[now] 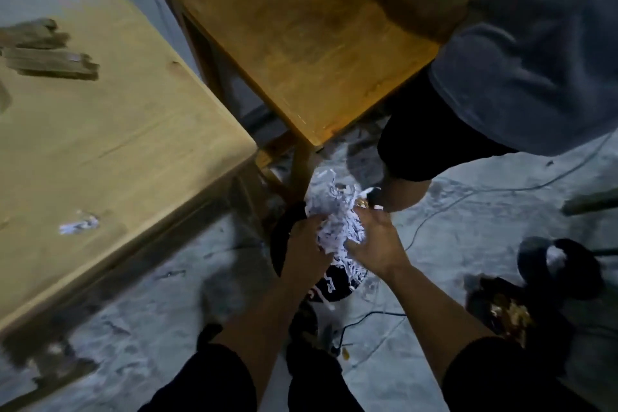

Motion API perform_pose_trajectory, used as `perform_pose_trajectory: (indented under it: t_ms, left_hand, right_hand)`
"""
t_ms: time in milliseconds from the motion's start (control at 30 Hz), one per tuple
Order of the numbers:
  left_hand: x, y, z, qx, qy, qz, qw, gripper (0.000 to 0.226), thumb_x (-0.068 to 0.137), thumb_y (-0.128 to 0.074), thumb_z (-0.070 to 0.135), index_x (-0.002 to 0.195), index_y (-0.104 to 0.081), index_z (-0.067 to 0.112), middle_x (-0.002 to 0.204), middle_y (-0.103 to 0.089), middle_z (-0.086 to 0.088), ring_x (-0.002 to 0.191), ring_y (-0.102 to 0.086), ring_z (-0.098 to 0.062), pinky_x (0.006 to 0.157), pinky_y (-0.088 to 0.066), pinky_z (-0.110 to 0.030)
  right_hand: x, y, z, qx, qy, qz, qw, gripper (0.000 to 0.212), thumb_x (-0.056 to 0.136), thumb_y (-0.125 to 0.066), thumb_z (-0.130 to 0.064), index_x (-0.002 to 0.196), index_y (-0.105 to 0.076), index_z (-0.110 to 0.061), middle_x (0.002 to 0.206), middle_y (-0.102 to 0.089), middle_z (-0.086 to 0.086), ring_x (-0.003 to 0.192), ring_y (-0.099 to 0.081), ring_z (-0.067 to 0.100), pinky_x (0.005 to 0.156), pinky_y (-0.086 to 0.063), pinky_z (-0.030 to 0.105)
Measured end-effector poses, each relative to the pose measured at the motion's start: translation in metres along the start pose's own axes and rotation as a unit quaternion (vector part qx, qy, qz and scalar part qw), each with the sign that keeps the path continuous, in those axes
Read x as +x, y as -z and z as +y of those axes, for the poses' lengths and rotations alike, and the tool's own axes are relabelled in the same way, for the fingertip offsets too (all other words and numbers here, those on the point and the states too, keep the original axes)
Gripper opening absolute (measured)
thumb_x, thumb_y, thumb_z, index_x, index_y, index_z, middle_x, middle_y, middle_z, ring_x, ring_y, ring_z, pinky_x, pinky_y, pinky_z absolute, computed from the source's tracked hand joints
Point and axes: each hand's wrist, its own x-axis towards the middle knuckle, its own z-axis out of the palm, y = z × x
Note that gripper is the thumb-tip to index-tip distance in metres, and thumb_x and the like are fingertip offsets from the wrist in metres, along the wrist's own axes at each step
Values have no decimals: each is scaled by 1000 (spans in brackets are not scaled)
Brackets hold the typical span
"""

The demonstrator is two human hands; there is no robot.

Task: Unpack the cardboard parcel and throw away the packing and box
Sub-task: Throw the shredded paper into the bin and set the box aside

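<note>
A wad of shredded white packing paper (336, 211) sits pressed between both hands over a dark round bin (331, 288) on the floor. My left hand (306, 244) grips the wad from the left and my right hand (374, 244) grips it from the right. Some strands hang down into the bin's mouth. A small scrap of the same paper (78, 224) lies on the pale wooden table (117, 144) at the left. Flat cardboard pieces (46, 50) lie at the table's far left.
A brown wooden table (294, 43) stands just behind the bin. Another person in a grey top and dark shorts (501, 70) stands at the right, a bare leg close to the bin. Cables run across the concrete floor. A dark slipper (555, 264) and litter (508, 311) lie at the right.
</note>
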Motion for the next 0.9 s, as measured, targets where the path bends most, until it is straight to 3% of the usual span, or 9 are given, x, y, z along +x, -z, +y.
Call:
perform_pose_trajectory:
  t_ms: [67, 100, 200, 333, 500, 600, 667, 833, 900]
  left_hand:
    - [11, -14, -2, 13, 27, 1, 1000, 64, 70, -71, 22, 130, -46, 20, 126, -53, -4, 116, -49, -20, 101, -38, -26]
    - [15, -18, -2, 18, 32, 4, 999, 66, 69, -71, 23, 130, -44, 21, 126, -53, -5, 115, -51, -20, 97, -45, -38]
    - [20, -26, 3, 47, 52, -5, 998, 70, 74, -70, 19, 136, -37, 15, 138, -43, -10, 126, -41, -26, 105, -35, -34]
    - [17, -24, 12, 105, 46, -6, 993, 56, 88, -57, 21, 138, -35, 9, 141, -39, -14, 131, -34, -28, 107, -32, -35]
    - [1, 8, 42, 174, -4, 51, 983, 44, 93, -46, 22, 134, -38, 6, 135, -42, -15, 121, -43, -31, 95, -39, -38]
    - [-7, 43, 60, 204, -56, 77, 974, 37, 93, -45, 20, 127, -43, 7, 124, -48, -13, 112, -46, -30, 89, -40, -38]
    - [-10, 70, 70, 233, -89, 103, 963, 32, 89, -48, 15, 120, -50, 5, 114, -54, -15, 105, -50, -30, 86, -41, -38]
    - [-40, 149, 85, 277, -93, 177, 940, 27, 81, -40, 14, 90, -64, 3, 89, -64, -17, 81, -60, -32, 71, -52, -38]
    - [-53, 179, 76, 251, -57, 220, 941, 39, 82, -36, 22, 101, -63, 1, 98, -65, -20, 90, -61, -34, 79, -52, -38]
  right_hand:
    - [12, -6, 14, 12, 6, -15, 1000, 71, 76, -68, -17, 138, -34, -25, 141, -34, 16, 127, -40, 30, 102, -37, 30]
    - [18, -9, 19, 9, 9, -22, 1000, 71, 76, -68, -18, 138, -35, -27, 141, -35, 15, 126, -42, 30, 101, -39, 31]
    - [26, -16, 29, -9, 2, -26, 1000, 64, 79, -63, -21, 137, -36, -25, 142, -38, 13, 122, -47, 32, 98, -45, 36]
    - [21, -14, 21, -54, 3, -45, 998, 57, 88, -53, -25, 140, -32, -15, 145, -36, 11, 129, -40, 31, 99, -43, 41]
    - [5, 6, -15, -82, 58, -33, 994, 52, 92, -46, -26, 140, -31, -11, 147, -35, 10, 134, -35, 27, 107, -33, 36]
    - [-7, 26, -49, -93, 108, -28, 989, 48, 94, -42, -24, 138, -31, -9, 147, -34, 11, 137, -29, 27, 114, -25, 43]
    - [-12, 41, -72, -108, 142, -6, 984, 45, 94, -42, -25, 135, -34, -8, 144, -37, 13, 134, -33, 28, 110, -28, 47]
    - [-18, 71, -142, -129, 215, -13, 968, 54, 96, -37, -32, 143, -23, -9, 152, -24, 10, 142, -19, 22, 113, -22, 32]
    - [-19, 72, -171, -134, 253, 8, 958, 53, 95, -41, -29, 141, -27, -8, 150, -29, 10, 140, -24, 22, 111, -25, 31]
